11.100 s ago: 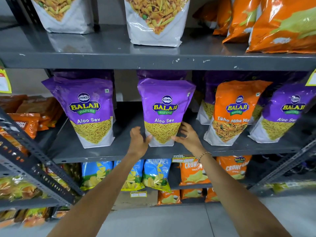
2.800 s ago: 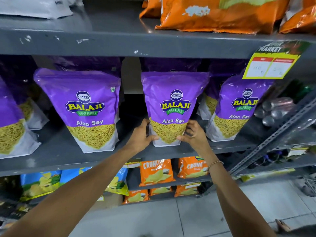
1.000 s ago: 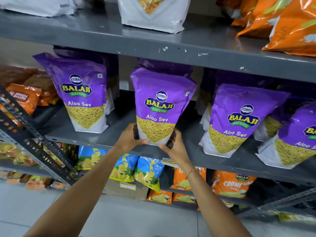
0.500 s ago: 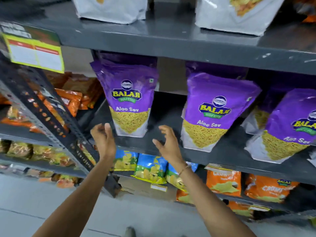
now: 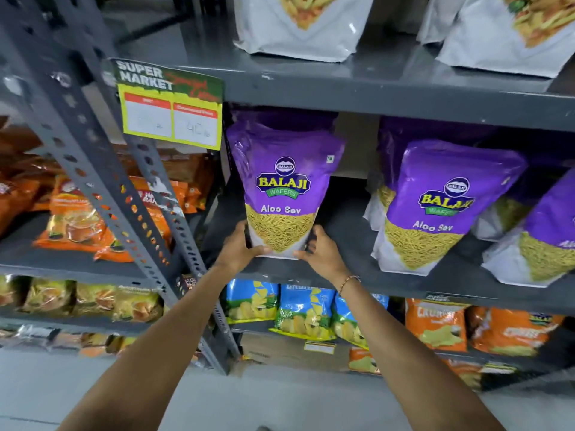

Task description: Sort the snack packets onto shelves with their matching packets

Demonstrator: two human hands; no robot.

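Observation:
A purple Balaji Aloo Sev packet (image 5: 284,188) stands upright at the left end of the grey middle shelf (image 5: 357,275). My left hand (image 5: 241,247) grips its lower left corner and my right hand (image 5: 319,251) grips its lower right corner. More purple Aloo Sev packets (image 5: 441,206) stand to the right on the same shelf, the farthest one (image 5: 547,241) cut off by the frame edge. Further purple packets sit in the dark behind them.
White snack pouches (image 5: 298,26) stand on the shelf above. Blue chip packets (image 5: 301,312) and orange packets (image 5: 435,325) fill the shelf below. A slanted perforated post (image 5: 124,194) and a yellow price tag (image 5: 171,110) are on the left, with orange packets (image 5: 74,219) beyond.
My hands have left the middle Aloo Sev packet and moved left. Half a second ago they were open in the air; now both grip the bottom of the leftmost packet.

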